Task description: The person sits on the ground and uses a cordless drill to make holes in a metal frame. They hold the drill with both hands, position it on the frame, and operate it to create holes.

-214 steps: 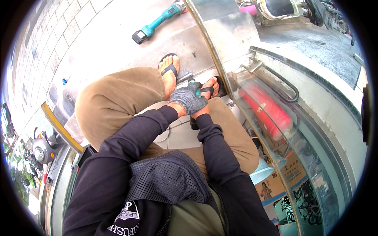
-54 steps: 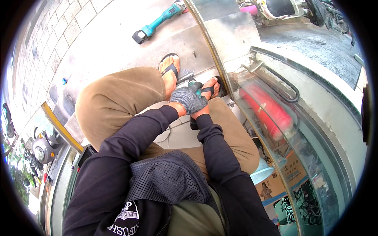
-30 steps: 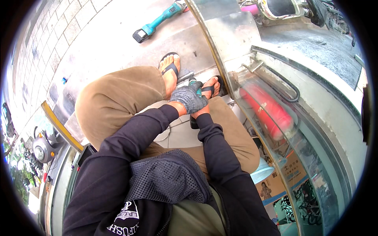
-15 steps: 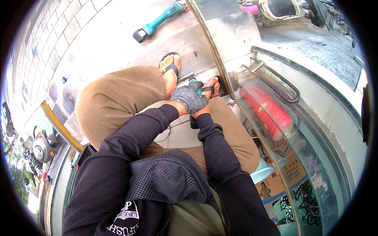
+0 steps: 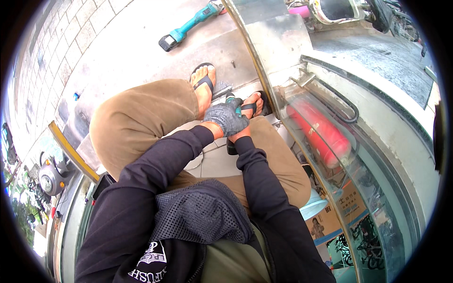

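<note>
My left hand (image 5: 225,119), in a grey knitted glove, is closed around a teal-and-black power tool (image 5: 231,99) between my sandalled feet. Behind it, my right hand (image 5: 240,133) shows only near the wrist; its fingers are hidden beneath the glove and tool. A silver metal piece (image 5: 222,92) lies just beyond the tool, by my toes. Farther forward a teal angle grinder (image 5: 186,29) lies on the step, and a small dark bolt-like piece (image 5: 233,63) lies nearer my feet.
A glass panel with a brass-coloured edge (image 5: 257,61) runs along my right, with a red cylinder (image 5: 318,132), a light-blue basin (image 5: 314,206) and cardboard (image 5: 344,207) behind it. A yellow-edged strip (image 5: 73,151) stands at my left. Parked two-wheelers (image 5: 52,177) show at both edges.
</note>
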Motion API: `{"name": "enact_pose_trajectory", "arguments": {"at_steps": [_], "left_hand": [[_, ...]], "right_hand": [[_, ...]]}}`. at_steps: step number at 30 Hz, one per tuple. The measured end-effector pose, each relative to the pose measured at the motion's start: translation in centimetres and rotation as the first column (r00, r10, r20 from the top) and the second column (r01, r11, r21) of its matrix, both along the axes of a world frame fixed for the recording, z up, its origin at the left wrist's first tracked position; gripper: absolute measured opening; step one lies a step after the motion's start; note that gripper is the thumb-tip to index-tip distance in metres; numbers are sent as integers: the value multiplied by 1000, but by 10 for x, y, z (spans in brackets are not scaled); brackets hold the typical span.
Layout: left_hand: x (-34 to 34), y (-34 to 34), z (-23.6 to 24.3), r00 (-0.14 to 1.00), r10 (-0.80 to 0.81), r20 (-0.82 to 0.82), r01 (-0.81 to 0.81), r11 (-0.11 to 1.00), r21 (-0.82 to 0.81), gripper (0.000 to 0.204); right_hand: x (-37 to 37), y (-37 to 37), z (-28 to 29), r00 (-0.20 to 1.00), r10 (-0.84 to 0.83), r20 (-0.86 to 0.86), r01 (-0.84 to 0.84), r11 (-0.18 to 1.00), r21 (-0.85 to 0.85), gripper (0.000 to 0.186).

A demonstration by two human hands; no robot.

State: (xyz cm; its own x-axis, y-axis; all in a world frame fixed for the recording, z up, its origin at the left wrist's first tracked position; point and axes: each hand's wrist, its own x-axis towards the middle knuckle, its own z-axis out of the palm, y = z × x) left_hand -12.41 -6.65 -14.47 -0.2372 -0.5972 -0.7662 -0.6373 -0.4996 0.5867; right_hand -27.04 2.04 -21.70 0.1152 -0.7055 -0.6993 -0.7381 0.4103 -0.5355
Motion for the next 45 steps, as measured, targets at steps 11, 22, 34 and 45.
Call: {"name": "enact_pose_trajectory", "arguments": {"at_steps": [11,22,34,45], "left_hand": [[0,-2,0,1000,-2,-15,2,1000,-4,57],[1,-1,-2,1000,-24,-15,23,1000,-19,55],[0,1,-7,998,-59,6,59,998,-5,60],[-1,6,-13,1000,-28,-9,27,998,-59,52]], "right_hand": [[-1,-1,3,993,109,-44,-112,992,-62,51],[-9,10,-17,994,80,-78,-78,997,25,54],[-3,7,-12,989,105,-100,-107,994,-12,45],[0,7,1,1000,-5,1,5,999,-36,45]]}}
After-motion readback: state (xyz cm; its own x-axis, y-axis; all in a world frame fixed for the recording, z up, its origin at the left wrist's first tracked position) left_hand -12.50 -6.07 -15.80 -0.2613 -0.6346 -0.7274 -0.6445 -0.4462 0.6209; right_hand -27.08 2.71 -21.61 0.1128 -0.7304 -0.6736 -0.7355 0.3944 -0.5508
